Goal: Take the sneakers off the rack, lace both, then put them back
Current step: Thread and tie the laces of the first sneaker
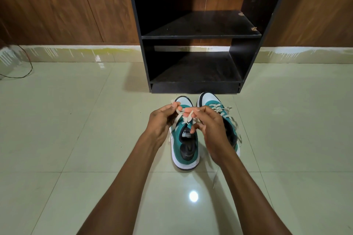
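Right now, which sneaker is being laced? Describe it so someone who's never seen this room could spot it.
On the tiled floor in front of the black rack two teal and white sneakers stand side by side, toes toward the rack. It is the left sneaker, whose lace both hands, left hand and right hand, pinch; the other sneaker is untouched.

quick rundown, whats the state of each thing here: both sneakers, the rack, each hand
left sneaker: on the floor, both hands working its lace at the top eyelets
right sneaker: on the floor beside it, laced, lace ends lying loose
rack: both visible shelves bare
left hand: pinching the lace
right hand: pinching the lace
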